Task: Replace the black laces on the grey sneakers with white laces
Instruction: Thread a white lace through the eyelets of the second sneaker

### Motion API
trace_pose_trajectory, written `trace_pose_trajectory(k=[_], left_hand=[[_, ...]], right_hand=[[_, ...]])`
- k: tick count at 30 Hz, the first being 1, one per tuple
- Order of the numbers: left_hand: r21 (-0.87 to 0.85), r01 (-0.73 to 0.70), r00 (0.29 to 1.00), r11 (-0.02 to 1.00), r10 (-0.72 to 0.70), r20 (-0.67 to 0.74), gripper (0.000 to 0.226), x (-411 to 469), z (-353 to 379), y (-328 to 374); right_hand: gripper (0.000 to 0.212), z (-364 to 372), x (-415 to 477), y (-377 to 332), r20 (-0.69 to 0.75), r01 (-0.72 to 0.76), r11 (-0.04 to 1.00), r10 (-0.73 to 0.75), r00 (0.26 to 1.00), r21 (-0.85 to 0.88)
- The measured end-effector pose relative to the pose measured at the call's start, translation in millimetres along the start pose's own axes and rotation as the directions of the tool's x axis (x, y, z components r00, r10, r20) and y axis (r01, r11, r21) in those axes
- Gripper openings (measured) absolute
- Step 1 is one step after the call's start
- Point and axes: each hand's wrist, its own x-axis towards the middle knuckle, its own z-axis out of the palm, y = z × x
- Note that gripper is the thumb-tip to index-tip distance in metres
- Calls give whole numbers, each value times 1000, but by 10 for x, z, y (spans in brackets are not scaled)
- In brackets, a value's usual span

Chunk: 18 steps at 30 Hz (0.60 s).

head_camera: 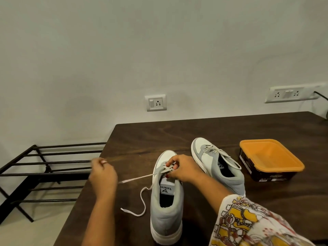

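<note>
Head view: the likeliest slip, as I judge it, is uneven lacing. The left hand (103, 174) draws one run of the white lace (138, 178) taut to the left, and a hard pull could drag the lace through the eyelets, shorten the free end or slide the near sneaker (166, 203) across the table (177, 132). The right hand's fingertips (168, 163) are drawn close together and pinch the lace where it crosses over the tongue, with the thumb below them, bracing the shoe. The left hand is blurred, its fingers curled; the taut run ends under its palm, so it appears to grip the lace, though the hold itself is hidden. The other end lies slack in a loop on the table, left of the shoe, its tip (122, 209) untouched. Only the lowest eyelets look threaded. The far sneaker (220, 167), just beside, already carries a white lace. Beyond it sits an orange-lidded tub (269, 158); no black lace shows.
</note>
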Motion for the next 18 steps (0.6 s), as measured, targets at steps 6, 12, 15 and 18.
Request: trace_pose_trajectory(k=[6,12,15,18], left_hand=[[385,-163,802,908,-105,588,9,-182,212,-69],[201,-200,643,959,-26,765,12,-435,377,111],[202,-248,609,948,-10,793,18,-451,417,106],[219,-267,576,939,-28,817,25,-397,446,46]], right_hand=[[42,-64,27,57,14,-70,994,70,997,81],[46,-113,-13,46,41,-44,994,40,998,103],[47,-164,-54,21,77,-35,993,26,997,114],[50,-202,-80,11,85,-11,992,0,996,124]])
